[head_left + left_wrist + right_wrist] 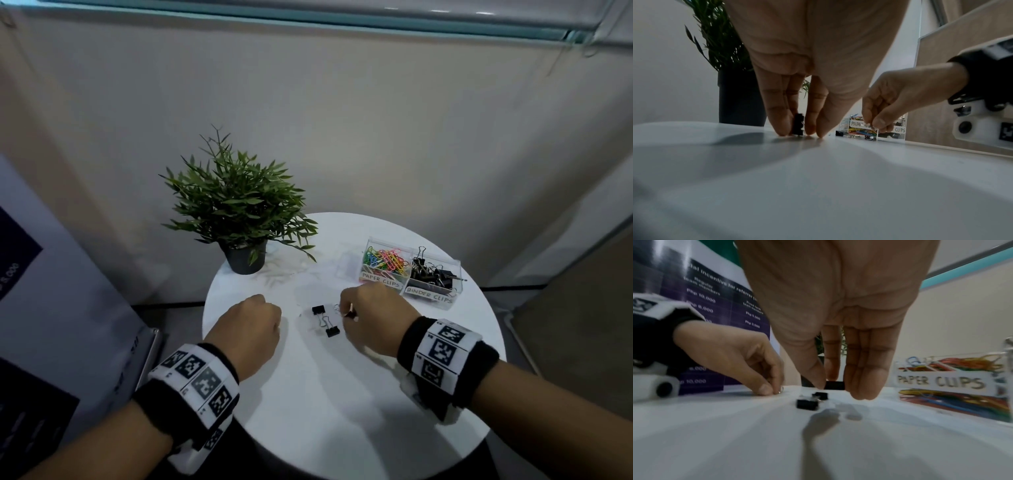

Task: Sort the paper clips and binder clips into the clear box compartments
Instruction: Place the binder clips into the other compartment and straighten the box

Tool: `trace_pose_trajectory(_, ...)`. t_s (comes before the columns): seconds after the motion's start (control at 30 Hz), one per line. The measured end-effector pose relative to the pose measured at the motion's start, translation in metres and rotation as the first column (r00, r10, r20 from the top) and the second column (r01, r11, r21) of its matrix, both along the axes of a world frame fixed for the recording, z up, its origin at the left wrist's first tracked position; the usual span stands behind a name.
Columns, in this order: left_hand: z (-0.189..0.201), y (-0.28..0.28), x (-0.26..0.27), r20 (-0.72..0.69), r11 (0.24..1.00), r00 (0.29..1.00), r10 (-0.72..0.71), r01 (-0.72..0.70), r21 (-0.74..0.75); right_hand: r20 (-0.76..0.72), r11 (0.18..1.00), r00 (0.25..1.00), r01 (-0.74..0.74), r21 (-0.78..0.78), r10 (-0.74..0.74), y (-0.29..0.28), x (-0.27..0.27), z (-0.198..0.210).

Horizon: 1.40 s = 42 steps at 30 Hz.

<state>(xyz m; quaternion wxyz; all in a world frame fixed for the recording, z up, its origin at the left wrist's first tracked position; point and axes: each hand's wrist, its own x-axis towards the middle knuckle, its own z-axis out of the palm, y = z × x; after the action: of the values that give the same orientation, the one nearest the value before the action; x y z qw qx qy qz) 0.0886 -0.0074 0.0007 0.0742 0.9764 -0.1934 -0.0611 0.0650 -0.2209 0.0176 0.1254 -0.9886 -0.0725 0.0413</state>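
Observation:
On the round white table [342,394] my left hand [799,134] stands fingertips-down and pinches a small black binder clip [798,124] between its fingers. My right hand [350,313] pinches another black binder clip [835,385] between thumb and fingers, just above the tabletop. Between the hands lie two loose black binder clips [318,310] [332,331] with silver wire handles. The clear box [455,274] stands at the back right; its left compartment holds coloured paper clips [385,260], its right one black binder clips [430,274].
A potted green plant [239,212] stands at the table's back left. Handwritten labels on the box front read PAPER CLIPS [941,382] and BINDER CLIPS [430,294]. A printed banner [705,305] stands off the table's left side.

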Motion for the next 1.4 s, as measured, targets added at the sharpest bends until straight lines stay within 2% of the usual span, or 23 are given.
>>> trace_pose_trajectory(0.1, 0.002, -0.001, 0.003, -0.043, 0.999, 0.998, 0.040, -0.040, -0.017, -0.013, 0.999, 1.000, -0.021, 0.044, 0.022, 0.021, -0.006, 0.005)
trace_pose_trajectory(0.2, 0.005, -0.002, 0.008, -0.089, 0.997, 0.994, 0.059, -0.062, -0.036, -0.058, 0.997, 0.997, -0.056, -0.057, 0.053, 0.035, -0.008, -0.001)
trace_pose_trajectory(0.33, 0.028, -0.018, 0.017, 0.016, 0.993, 0.999, -0.033, 0.035, -0.111, -0.055, 0.995, 0.998, -0.028, -0.094, 0.023, 0.037, -0.009, -0.002)
trace_pose_trajectory(0.4, 0.036, -0.033, 0.025, 0.020, 0.986, 0.993, -0.118, 0.119, -0.112, -0.067, 0.996, 0.998, -0.015, -0.089, 0.009, 0.036, -0.011, 0.000)
trace_pose_trajectory(0.6, 0.038, -0.065, 0.035, -0.047, 0.919, 0.928, -0.369, 0.372, 0.126, -0.089, 0.996, 0.996, 0.010, -0.090, -0.018, 0.020, -0.019, -0.004)
trace_pose_trajectory(0.73, 0.036, -0.075, 0.035, -0.072, 0.847, 0.887, -0.457, 0.458, 0.270, -0.032, 0.998, 0.999, 0.013, -0.060, -0.015, 0.014, -0.023, -0.003)
trace_pose_trajectory(0.8, 0.036, -0.078, 0.036, -0.080, 0.825, 0.873, -0.480, 0.481, 0.297, -0.014, 0.998, 1.000, 0.019, -0.057, -0.020, 0.015, -0.023, -0.001)
trace_pose_trajectory(0.9, 0.033, -0.080, 0.040, -0.101, 0.839, 0.884, -0.456, 0.465, 0.284, -0.057, 0.996, 0.998, 0.013, -0.084, -0.017, 0.017, -0.022, 0.000)
trace_pose_trajectory(1.07, 0.030, -0.074, 0.044, -0.172, 0.925, 0.925, -0.338, 0.360, 0.120, -0.113, 0.995, 0.992, 0.045, -0.087, -0.054, 0.013, -0.020, 0.000)
trace_pose_trajectory(1.23, 0.033, -0.072, 0.048, -0.222, 0.953, 0.933, -0.283, 0.300, 0.048, -0.125, 0.994, 0.988, 0.085, -0.065, -0.093, 0.000, -0.024, 0.000)
trace_pose_trajectory(1.3, 0.033, -0.071, 0.050, -0.233, 0.958, 0.934, -0.269, 0.285, 0.035, -0.100, 0.994, 0.989, 0.109, -0.017, -0.110, -0.012, -0.025, 0.006)
trace_pose_trajectory(1.4, 0.034, -0.068, 0.055, -0.257, 0.964, 0.933, -0.253, 0.267, 0.020, 0.033, 0.981, 0.981, 0.191, 0.036, -0.193, -0.043, -0.016, 0.027)
